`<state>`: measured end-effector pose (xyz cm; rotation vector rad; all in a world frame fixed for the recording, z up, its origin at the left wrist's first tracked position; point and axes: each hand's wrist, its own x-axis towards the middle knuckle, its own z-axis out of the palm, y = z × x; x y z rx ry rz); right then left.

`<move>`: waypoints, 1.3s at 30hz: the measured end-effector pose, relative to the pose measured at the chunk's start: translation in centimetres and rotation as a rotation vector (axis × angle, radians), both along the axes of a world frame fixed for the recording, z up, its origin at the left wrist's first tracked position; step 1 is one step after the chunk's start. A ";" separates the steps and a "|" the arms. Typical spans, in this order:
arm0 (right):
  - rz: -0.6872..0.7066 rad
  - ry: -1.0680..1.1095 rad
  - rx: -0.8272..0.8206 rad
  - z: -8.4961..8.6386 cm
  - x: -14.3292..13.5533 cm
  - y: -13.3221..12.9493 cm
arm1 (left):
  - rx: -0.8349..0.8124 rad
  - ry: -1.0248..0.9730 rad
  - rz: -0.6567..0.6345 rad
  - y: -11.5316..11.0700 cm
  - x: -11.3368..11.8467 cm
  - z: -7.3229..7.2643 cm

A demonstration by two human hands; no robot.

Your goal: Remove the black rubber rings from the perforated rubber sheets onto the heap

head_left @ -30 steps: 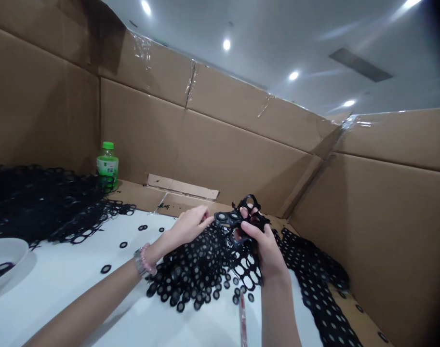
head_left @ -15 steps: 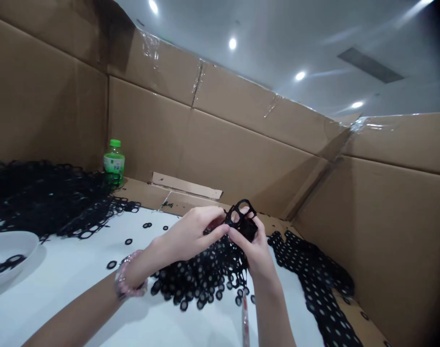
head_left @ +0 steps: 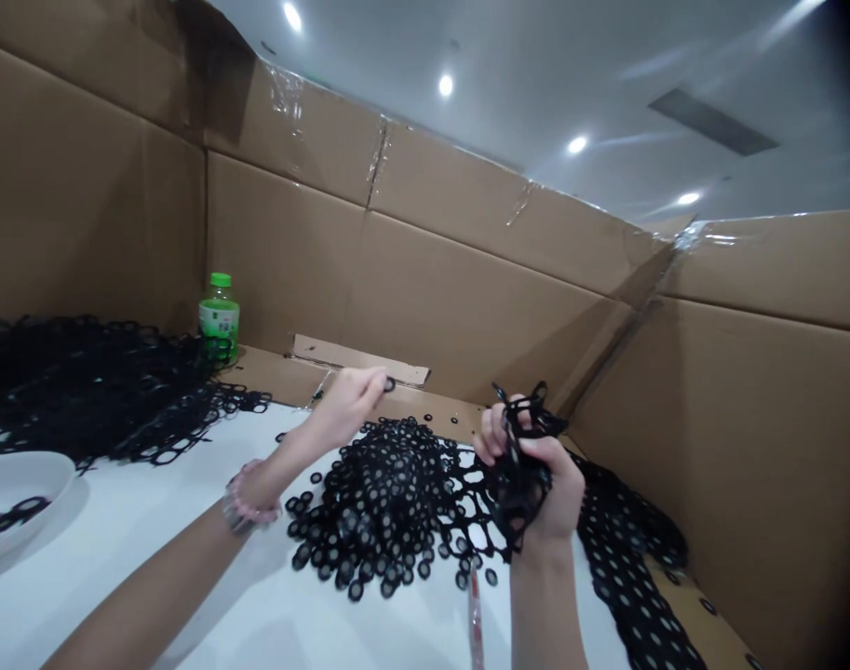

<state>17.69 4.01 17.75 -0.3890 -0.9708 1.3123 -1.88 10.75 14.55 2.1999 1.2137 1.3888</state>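
My left hand (head_left: 351,402), with a beaded bracelet at the wrist, is closed in a pinch on a small black ring (head_left: 389,383) above the far side of a heap of black rings (head_left: 383,493). To the right, my right hand (head_left: 546,475) is wrapped round a bunched strip of black webbing (head_left: 519,479) full of round holes. Part of that webbing hangs down to the white table (head_left: 236,614) beside the heap. The loose rings have pale grey centres.
A tangle of black webbing (head_left: 96,391) lies at the left, beside a green bottle (head_left: 219,321). A white bowl (head_left: 65,479) holds some black pieces. Dotted black sheets (head_left: 627,568) lie at the right. A thin tool (head_left: 475,614) lies in front. Cardboard walls (head_left: 425,279) surround the table.
My hands have moved apart: the left went left and up with a ring between its fingers, the right moved right, still gripping the crumpled webbing. The ring heap is now in plain sight.
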 end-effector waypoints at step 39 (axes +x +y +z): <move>-0.115 -0.387 0.158 -2.5 -2.2 -0.1 | 0.080 0.156 -0.193 -6.5 2.8 1.4</move>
